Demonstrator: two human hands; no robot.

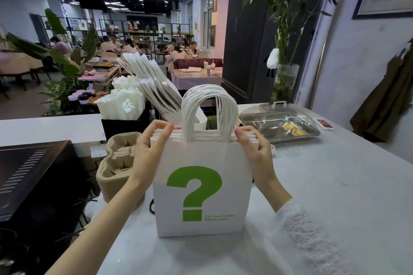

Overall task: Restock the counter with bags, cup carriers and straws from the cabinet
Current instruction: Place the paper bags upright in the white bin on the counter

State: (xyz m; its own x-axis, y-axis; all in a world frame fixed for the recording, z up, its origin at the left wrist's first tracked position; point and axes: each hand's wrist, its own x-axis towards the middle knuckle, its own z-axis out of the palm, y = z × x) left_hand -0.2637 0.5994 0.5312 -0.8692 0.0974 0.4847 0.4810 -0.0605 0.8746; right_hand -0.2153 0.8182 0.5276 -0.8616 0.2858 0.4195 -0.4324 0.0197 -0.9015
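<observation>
Head view: the left hand (150,147) and right hand (257,147) pinch the top corners of the bags (202,187) standing on the surface (335,185) between them, and a loose grip could fan them onto the carriers (118,163).

Matt white paper bags (202,187) with twisted paper handles; rough brown pulp cup carriers (116,163); smooth pale counter (335,185); shiny metal tray (310,132) under clear glossy plastic lid (279,111).

White paper bags (202,185) with a green question mark stand upright, stacked together.
</observation>
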